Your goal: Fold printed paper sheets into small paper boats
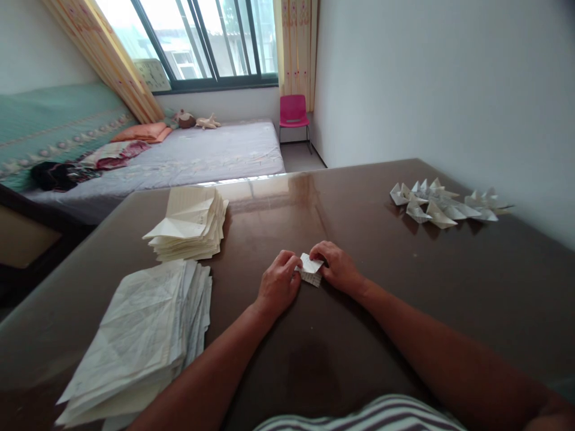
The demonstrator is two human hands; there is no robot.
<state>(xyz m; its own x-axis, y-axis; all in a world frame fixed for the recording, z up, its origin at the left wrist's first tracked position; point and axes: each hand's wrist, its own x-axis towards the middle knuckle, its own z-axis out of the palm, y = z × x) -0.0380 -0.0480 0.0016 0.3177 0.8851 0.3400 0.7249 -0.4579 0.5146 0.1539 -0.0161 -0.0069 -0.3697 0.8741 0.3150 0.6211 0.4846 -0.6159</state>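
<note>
You have the small folded paper (pixel 309 264) at the middle of the surface (pixel 359 365), straight in front of your body, where both sides of you can reach it equally well. Your left hand (pixel 278 282) takes one edge and your right hand (pixel 339 269) the opposite one; both are nearly closed, fingers curled inward, and each appears to pinch the paper between thumb and fingertips, though you cannot tell exactly how they meet underneath. Gripping from two sides probably stops so slight a piece from twisting, and it leaves the white upper flap and the marked layer below it visible between your hands. On your left lies the larger stack of creased sheets (pixel 139 329), with the smaller stack of lined sheets (pixel 191 227) just beyond it; placed there, both seem handy for your left side without crowding the middle. Over on the right, near the wall (pixel 449 90), the pointed paper shapes (pixel 440 215) are grouped well apart from the stacks, likely so that their upright tips are not flattened by a passing arm.
</note>
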